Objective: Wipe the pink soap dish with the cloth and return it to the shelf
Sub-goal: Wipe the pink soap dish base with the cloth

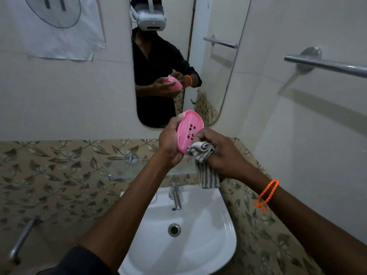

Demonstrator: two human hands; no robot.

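Above the white ceramic basin [198, 245], we are gripping the light, stiff, likely slippery pink oval plastic soap dish [189, 130] by its left rim with our left hand [169, 144], while our right hand [222, 153] is clutching the soft grey striped cloth [204, 161] against its near edge.

I am looking at a dim, soft picture with a greyish cast. Light is seeming to come from above and the right: the towel rail [325, 65] is throwing a broad, blurred shadow down the wall below it. The basin [208, 221] is catching a mild sheen. The wide lens is bending the mirror [214, 62] edge and the rail. Corners are looking smeared.
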